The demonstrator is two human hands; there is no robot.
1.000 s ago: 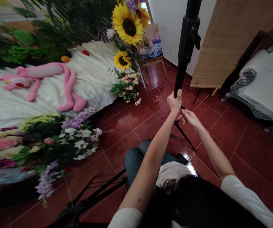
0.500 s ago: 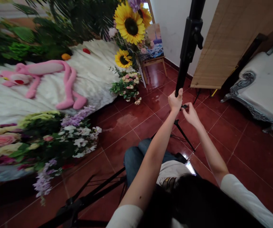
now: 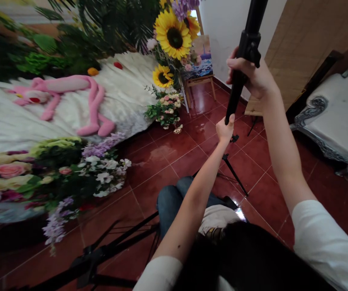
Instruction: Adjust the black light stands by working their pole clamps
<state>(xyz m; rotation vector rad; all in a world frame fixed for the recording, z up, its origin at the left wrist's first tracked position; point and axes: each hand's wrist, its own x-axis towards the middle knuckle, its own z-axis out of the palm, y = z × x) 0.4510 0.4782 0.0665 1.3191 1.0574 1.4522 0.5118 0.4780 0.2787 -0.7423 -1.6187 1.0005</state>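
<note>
A black light stand (image 3: 236, 93) rises in front of me, its pole leaning slightly to the right. Low on the pole, my left hand (image 3: 224, 130) is closed around it with the thumb up. Higher up, my right hand (image 3: 257, 79) wraps the pole just under a collar with a clamp knob (image 3: 255, 54). A second, lower knob (image 3: 234, 138) sticks out beside my left hand, with nothing touching it. One thin stand leg (image 3: 236, 176) reaches the floor; the others are partly hidden behind my left arm and legs.
Another black stand (image 3: 91, 262) lies slanted at the lower left. Left is a white-draped platform with a pink plush toy (image 3: 67, 85) and flowers (image 3: 101, 173). Sunflowers (image 3: 174, 36) and a painting on an easel (image 3: 202, 56) stand behind. A silver-trimmed white sofa (image 3: 340, 109) is right.
My right hand has left the lower knob and moved up the pole, gripping it beneath the upper collar. My left hand keeps its hold. The view has shifted slightly.
</note>
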